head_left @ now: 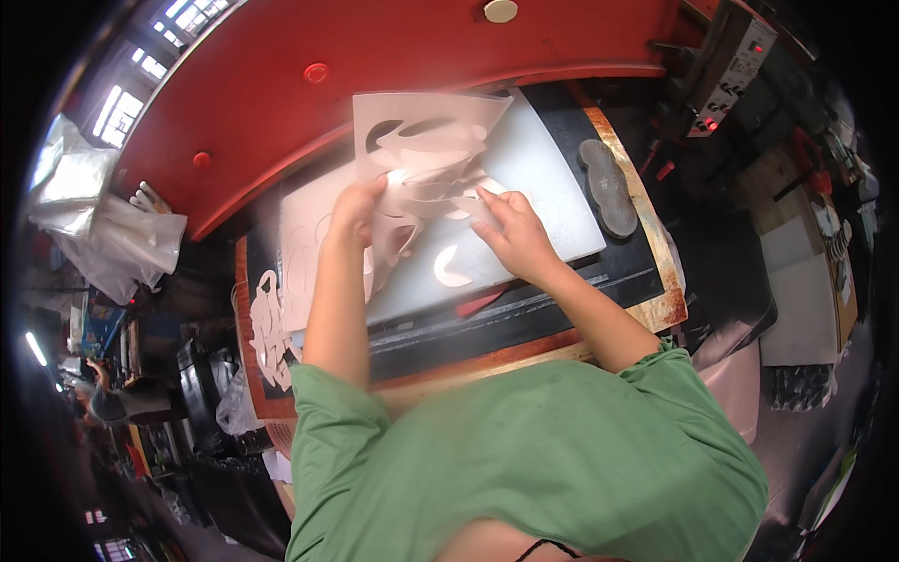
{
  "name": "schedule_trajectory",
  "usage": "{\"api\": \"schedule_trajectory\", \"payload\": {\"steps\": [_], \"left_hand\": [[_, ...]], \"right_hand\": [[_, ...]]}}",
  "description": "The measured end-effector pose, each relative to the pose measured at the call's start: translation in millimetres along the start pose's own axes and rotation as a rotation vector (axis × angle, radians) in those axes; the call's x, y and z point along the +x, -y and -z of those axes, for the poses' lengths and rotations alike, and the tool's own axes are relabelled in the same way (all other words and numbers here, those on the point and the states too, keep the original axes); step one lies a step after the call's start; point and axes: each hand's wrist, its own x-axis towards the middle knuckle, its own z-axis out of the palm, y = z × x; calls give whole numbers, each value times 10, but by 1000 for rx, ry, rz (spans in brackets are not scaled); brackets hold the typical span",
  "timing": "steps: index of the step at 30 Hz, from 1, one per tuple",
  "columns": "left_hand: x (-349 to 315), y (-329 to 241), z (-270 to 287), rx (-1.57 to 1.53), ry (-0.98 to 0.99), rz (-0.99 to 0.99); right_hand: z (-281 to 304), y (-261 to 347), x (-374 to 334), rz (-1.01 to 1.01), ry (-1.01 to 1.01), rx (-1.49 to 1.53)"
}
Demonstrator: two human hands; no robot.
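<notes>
A pale pink sheet with curved cut-outs [421, 112] is held up, bent and sagging, over a white cutting board [557, 178]. My left hand [356, 211] is closed on the sheet's left side. My right hand [515, 239] pinches a thin strip at its right side, fingertips together. A small pale curved piece [451, 267] lies on the board below my hands. Another pink sheet with outlined shapes [300, 225] lies on the board's left part. Right of the board is a grey sole-shaped block [607, 189], apart from both hands.
The red machine body [421, 47] rises along the far side. Loose pink offcuts [270, 337] lie at the black bed's left edge. A control box with lit red buttons [735, 75] stands at the far right. Clear plastic bags [103, 215] hang at the left.
</notes>
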Motion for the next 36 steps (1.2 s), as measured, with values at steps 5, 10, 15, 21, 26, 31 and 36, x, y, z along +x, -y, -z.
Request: {"api": "schedule_trajectory", "payload": {"steps": [5,10,15,21,26,31,36], "left_hand": [[14,79,-12,-1,26,-41],[1,84,-12,21,14,-65],[-27,78,-33,7,-40,-73],[173,-6,225,-87,15,-115],[300,-153,406,-177,54,-43],[130,-216,289,-174,82,43],[144,-206,212,-192,-76,-83]], "right_hand": [[-101,-62,14,-80,18,72],[-167,-172,-25,-255,60,224],[-104,-285,-4,-373,92,192],[510,-481,151,-635,161,-200],[417,-490,191,-234,121,-564],[-291,-310,545,21,72,-172],[-462,-48,761,-142,339,-110]]}}
